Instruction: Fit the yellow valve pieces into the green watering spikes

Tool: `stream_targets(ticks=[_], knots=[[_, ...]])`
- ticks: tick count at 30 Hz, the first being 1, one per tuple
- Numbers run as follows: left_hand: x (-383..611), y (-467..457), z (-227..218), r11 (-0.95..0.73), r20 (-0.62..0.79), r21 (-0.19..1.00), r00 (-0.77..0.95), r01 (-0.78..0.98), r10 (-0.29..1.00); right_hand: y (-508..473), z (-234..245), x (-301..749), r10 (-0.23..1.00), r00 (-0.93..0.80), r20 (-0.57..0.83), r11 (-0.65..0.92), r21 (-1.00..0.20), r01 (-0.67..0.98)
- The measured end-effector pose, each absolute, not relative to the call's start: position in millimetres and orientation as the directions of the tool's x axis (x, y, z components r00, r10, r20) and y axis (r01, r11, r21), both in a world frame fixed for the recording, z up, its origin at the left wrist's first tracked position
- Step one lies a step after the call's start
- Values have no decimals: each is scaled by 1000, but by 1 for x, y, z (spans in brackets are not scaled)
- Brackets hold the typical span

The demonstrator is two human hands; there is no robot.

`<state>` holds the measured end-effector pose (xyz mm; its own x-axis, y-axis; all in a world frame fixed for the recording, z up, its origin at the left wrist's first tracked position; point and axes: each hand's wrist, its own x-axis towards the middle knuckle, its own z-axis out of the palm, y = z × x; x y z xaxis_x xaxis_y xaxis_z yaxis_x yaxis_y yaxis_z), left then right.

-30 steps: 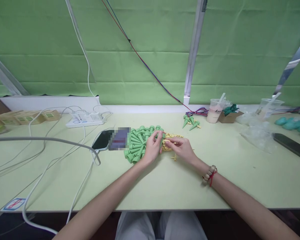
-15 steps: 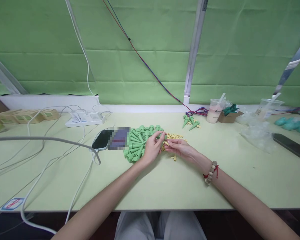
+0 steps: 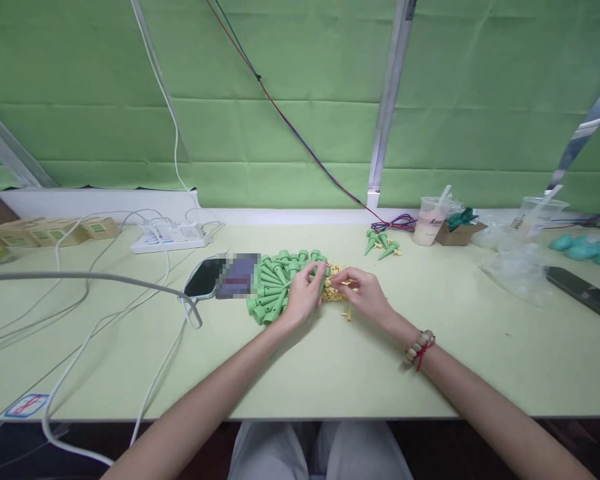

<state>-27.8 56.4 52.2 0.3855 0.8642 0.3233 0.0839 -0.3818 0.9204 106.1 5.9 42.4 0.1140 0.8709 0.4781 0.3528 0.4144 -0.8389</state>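
Observation:
At the right side of a pile of green plastic spikes (image 3: 275, 287), my left hand (image 3: 304, 293) is closed on one green spike, mostly hidden by the fingers. My right hand (image 3: 364, 293) sits just to its right, thumb and fingertips pinched on a small yellow plastic piece, barely visible. Behind and between the hands lies a heap of small yellow plastic pieces (image 3: 336, 291). One loose yellow T-shaped piece (image 3: 349, 313) rests below the right fingertips. Farther back, several green spikes with yellow pieces fitted (image 3: 390, 249) lie together.
Left of the pile are a phone (image 3: 207, 278) and a blurred dark flat item (image 3: 237, 276). White cables run from a power strip (image 3: 170, 238) across the left. To the right stand a drink cup (image 3: 427, 227), a small cardboard box (image 3: 460, 233), a plastic bag (image 3: 517, 270) and another phone (image 3: 583, 292).
My right hand has turned from palm-up to knuckles-up and drawn slightly away from the left fingers. My left hand stays nearly in place.

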Motion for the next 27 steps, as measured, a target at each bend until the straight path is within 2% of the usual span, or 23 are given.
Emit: stream_targets(ticks=[2, 4, 7, 10, 13, 14, 16, 18, 20, 23, 27], knots=[[-28, 55, 54, -382, 332, 922, 382, 60, 863, 4, 43, 104, 838, 79, 540, 467, -785, 407], [-28, 54, 56, -385, 345, 922, 388, 28, 854, 5, 41, 103, 846, 100, 524, 457, -808, 373], [-29, 54, 58, -396, 366, 918, 391, -4, 844, 10, 39, 104, 942, 119, 313, 293, -943, 156], [-30, 54, 57, -416, 384, 909, 384, 0, 840, 13, 38, 105, 999, 10, 51, 52, -996, -69], [-30, 55, 55, -423, 386, 906, 393, 11, 835, 13, 38, 106, 1000, 12, 12, 14, -993, -119], [-29, 55, 55, -422, 383, 907, 396, 12, 835, 13, 38, 105, 998, 46, 49, 53, -995, -88], [-29, 55, 55, -417, 376, 909, 398, 17, 837, 10, 39, 105, 973, 116, 199, 191, -978, 80], [-29, 56, 56, -399, 359, 916, 389, 24, 848, 7, 40, 107, 909, 132, 395, 341, -888, 309], [-31, 59, 59, -375, 342, 927, 355, 25, 870, 6, 42, 111, 839, 126, 529, 420, -777, 469], [-35, 63, 66, -366, 346, 930, 273, 25, 898, 8, 45, 122, 794, 175, 582, 398, -715, 574], [-40, 69, 68, -404, 375, 910, 231, 92, 898, 11, 42, 132, 811, 213, 545, 249, -651, 717]])
